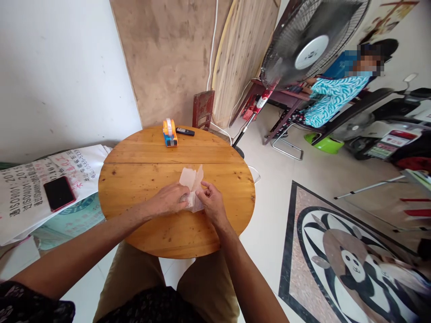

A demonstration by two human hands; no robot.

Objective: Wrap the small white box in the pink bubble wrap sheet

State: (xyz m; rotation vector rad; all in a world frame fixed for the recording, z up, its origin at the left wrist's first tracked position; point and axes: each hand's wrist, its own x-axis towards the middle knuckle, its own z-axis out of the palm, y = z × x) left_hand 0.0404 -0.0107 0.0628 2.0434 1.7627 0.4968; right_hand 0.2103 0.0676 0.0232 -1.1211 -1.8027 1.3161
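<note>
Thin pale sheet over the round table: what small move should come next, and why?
Perhaps ease the right hand slightly outward to flatten the pale sheet, while the left hand steadies it. Both hands are on its near part, and its far edges stick up uneven above the table. Whether it wraps anything, I cannot tell.

Glossy wooden table (pixel 148 154), thin matt sheet (pixel 188 177), perhaps paper

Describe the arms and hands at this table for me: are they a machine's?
No, they are a person's: the left hand and right hand are ungloved, with no watch visible. The left sleeve is dark with a small pale pattern; the right sleeve is out of view.
</note>
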